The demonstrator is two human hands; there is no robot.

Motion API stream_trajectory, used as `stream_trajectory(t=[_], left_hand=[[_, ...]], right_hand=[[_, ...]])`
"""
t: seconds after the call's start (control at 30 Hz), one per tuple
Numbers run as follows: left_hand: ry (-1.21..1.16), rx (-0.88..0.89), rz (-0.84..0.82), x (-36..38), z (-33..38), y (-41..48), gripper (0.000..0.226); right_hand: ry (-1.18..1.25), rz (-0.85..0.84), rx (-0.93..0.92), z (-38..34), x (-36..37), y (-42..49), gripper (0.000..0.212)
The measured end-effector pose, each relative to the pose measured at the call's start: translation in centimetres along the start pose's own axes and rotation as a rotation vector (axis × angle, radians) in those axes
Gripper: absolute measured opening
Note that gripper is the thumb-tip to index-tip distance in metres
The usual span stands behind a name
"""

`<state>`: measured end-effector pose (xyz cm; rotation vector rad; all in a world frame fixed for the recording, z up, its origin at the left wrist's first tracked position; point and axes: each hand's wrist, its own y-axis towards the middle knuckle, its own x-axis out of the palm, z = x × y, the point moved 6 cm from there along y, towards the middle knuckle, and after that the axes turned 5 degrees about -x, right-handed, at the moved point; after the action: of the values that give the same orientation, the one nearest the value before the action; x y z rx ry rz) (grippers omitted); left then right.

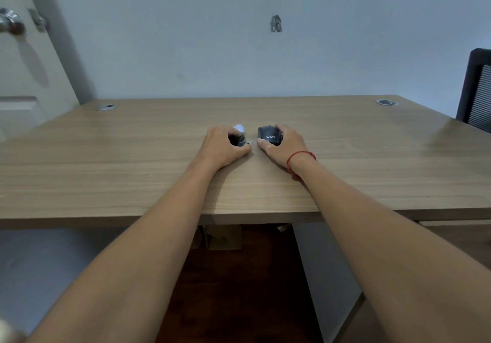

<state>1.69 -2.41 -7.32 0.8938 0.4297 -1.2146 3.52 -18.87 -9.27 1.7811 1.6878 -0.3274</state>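
Both my arms reach out over a wooden desk (pixel 132 156). My right hand (pixel 285 144) curls around a black computer mouse (pixel 269 135) with white lettering on its rear; the mouse sits on the desk. My left hand (pixel 221 146) curls around a small black object (pixel 237 140), mostly hidden by the fingers; a thin black cord shows at its right side. A small white-blue thing (pixel 238 127) peeks out just beyond the left fingers. The two hands lie close together, a narrow gap between the thumbs. A red string bracelet (pixel 299 158) circles my right wrist.
Two round cable grommets sit in the desk's far corners, one left (pixel 105 107) and one right (pixel 386 102). A black chair back (pixel 477 90) stands at the right edge. A door with a metal knob (pixel 10 22) is at the left. The wall rises behind the desk.
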Motion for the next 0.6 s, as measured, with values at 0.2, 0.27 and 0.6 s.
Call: stream_trajectory(t=[0.2, 0.27, 0.6], left_hand=[[-0.022, 0.006, -0.018, 0.6, -0.6, 1.8, 0.013], [-0.048, 0.025, -0.012, 0.7, -0.5, 1.8, 0.019], [0.012, -0.112, 0.023, -0.1, -1.1, -0.3, 0.054]], right_hand=[[-0.038, 0.031, 0.052, 0.6, 0.5, 2.0, 0.050], [-0.036, 0.030, 0.066, 0.7, 0.6, 2.1, 0.050], [-0.056, 0.008, 0.107, 1.0, -0.1, -0.4, 0.087]])
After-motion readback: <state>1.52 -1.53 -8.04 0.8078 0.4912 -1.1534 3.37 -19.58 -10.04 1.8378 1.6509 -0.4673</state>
